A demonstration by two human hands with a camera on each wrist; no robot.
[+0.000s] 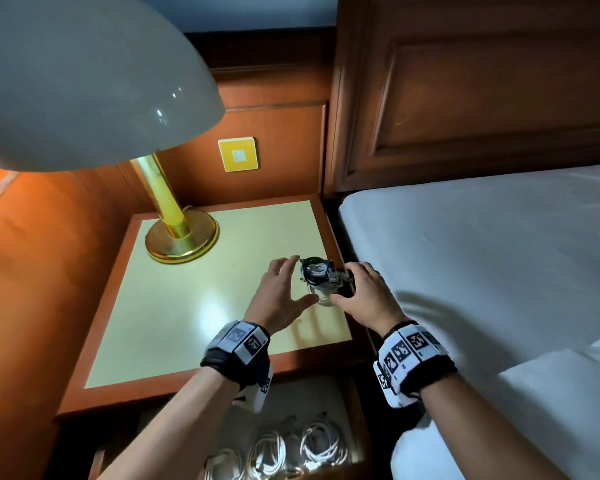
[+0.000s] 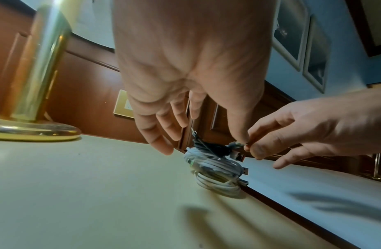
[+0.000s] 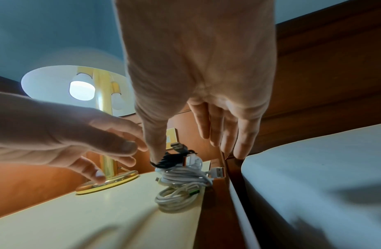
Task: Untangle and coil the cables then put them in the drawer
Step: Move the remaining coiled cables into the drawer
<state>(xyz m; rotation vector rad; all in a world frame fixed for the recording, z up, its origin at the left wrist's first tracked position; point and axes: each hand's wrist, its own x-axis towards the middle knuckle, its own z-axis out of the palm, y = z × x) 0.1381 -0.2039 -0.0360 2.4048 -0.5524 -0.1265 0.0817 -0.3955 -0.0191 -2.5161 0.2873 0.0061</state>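
A tangled bundle of cables point(image 1: 317, 276) lies near the right edge of the nightstand top point(image 1: 187, 306). It is a stack of white loops point(image 2: 215, 170) with a black cable point(image 2: 206, 146) on top and several USB plugs sticking out. My right hand point(image 1: 343, 284) pinches the black cable's end point(image 3: 164, 160) at the bundle's right side between thumb and forefinger. My left hand point(image 1: 300, 282) hovers at the bundle's left with fingers spread, holding nothing. Below the nightstand, the drawer point(image 1: 357, 407) stands pulled out.
Three coiled white cables point(image 1: 267, 455) lie in the drawer. A brass lamp base point(image 1: 182, 237) stands at the back left of the nightstand, its shade point(image 1: 84, 81) overhanging. The bed point(image 1: 482, 271) adjoins on the right and a wood-panelled wall stands behind.
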